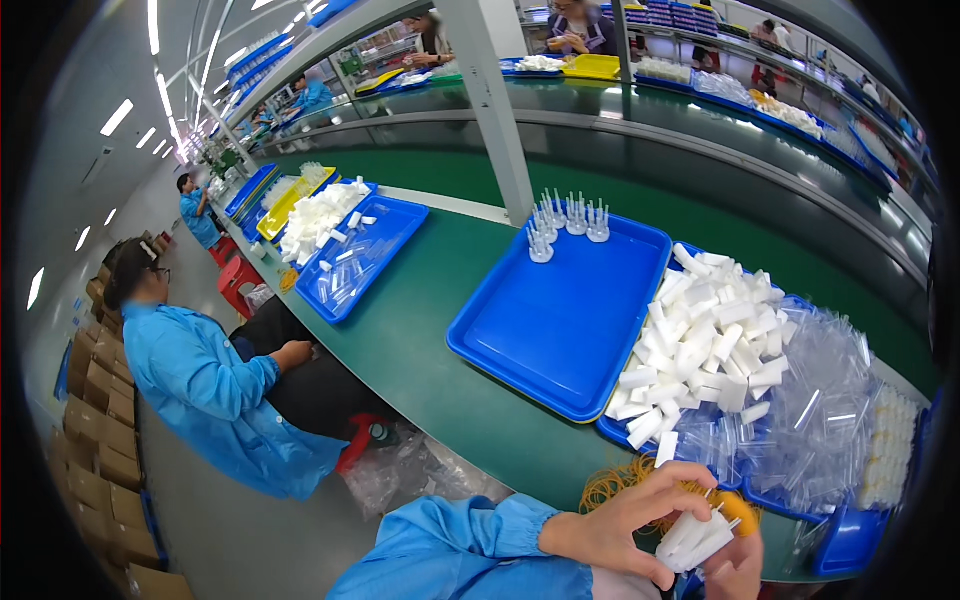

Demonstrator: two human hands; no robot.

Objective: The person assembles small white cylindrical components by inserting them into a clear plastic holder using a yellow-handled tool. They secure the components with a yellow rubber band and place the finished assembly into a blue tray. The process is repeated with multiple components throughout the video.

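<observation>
Both hands, the left hand (625, 520) and right hand (735, 570), pinched a bundle of white tubes (692, 540) at the counter's (440, 340) near edge, best kept squared and gripped evenly.

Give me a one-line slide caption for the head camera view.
Both hands, left hand and right hand, grip a bundle of white tubes beside a blue tray on a green workbench.

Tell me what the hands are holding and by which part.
Both hands, left hand and right hand, hold a small bundle of white tubes, gripped around its sides; the fingers hide the exact contact.
</observation>
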